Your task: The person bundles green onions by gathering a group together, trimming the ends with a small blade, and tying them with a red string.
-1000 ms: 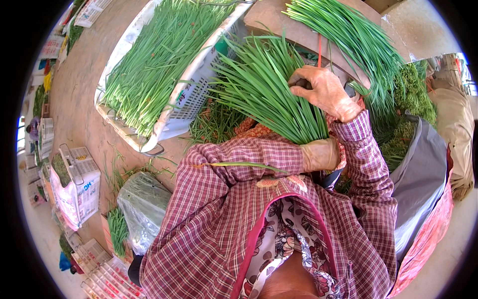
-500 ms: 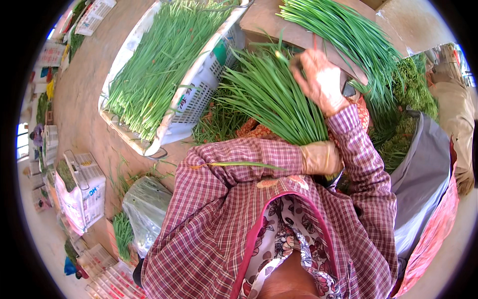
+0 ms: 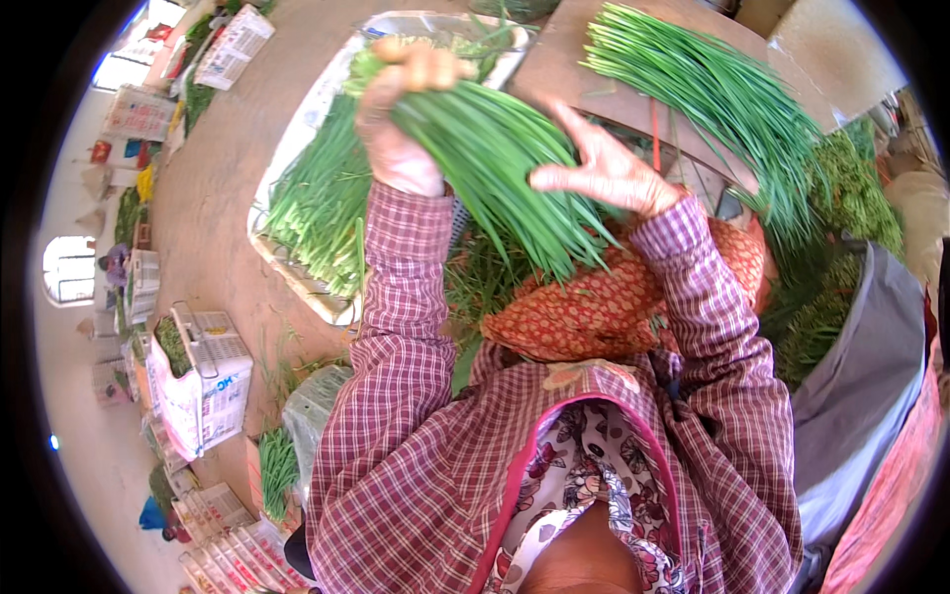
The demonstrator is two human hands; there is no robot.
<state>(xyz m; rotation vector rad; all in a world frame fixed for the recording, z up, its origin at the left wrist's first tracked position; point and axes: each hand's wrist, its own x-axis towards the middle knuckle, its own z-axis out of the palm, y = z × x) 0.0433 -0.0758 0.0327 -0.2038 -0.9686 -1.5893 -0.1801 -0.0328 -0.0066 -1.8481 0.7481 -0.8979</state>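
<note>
My left hand [image 3: 401, 124] is closed round the pale stem end of a bunch of garlic chives [image 3: 495, 148]. It holds the bunch up over the near right edge of the white plastic basket [image 3: 287, 267], with the long green leaves slanting down to the right. My right hand [image 3: 609, 168] is open, thumb and fingers spread, against or very close to the right side of the leaves. More chives [image 3: 317, 213] fill the basket beneath the held bunch. Another loose heap of chives [image 3: 703, 99] lies on a brown board [image 3: 564, 59] at the far right.
Orange patterned cloth [image 3: 594, 307] covers my lap. Leaf scraps [image 3: 485, 267] lie between lap and basket. Greens in a grey sheet [image 3: 841, 337] stand at my right. A clear plastic bag [image 3: 312, 411] and a white crate [image 3: 203, 386] are on the left, with a person [image 3: 117, 265] farther off.
My left hand has swung the chives from my lap up and left toward the basket, turning the stem end away from me. My right hand has opened and moved to the leaves' side.
</note>
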